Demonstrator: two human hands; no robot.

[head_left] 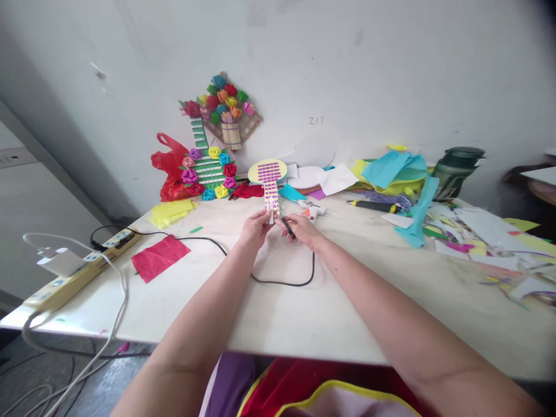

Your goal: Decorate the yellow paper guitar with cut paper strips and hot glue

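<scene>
A paddle-shaped paper craft (pixel 282 171), yellow with a woven purple and white strip pattern, stands out from my hands toward the wall. My left hand (pixel 257 228) is closed on its narrow lower end, where white strip ends (pixel 271 211) stick out. In my right hand (pixel 304 228) is a pair of scissors (pixel 288 227) with dark handles; the blades point at that lower end, beside the left fingertips. Whether the blades touch the paper is too small to tell. Just behind the right hand lies a white glue gun (pixel 318 211) with an orange part.
A black cord (pixel 282 284) loops across the table from a power strip (pixel 73 281) at the left. Red crepe paper (pixel 160 258) and yellow paper (pixel 171 214) lie nearby. Paper flower decorations (pixel 208 168) lean on the wall. Paper scraps (pixel 482 231) and a dark bottle (pixel 456 174) are right.
</scene>
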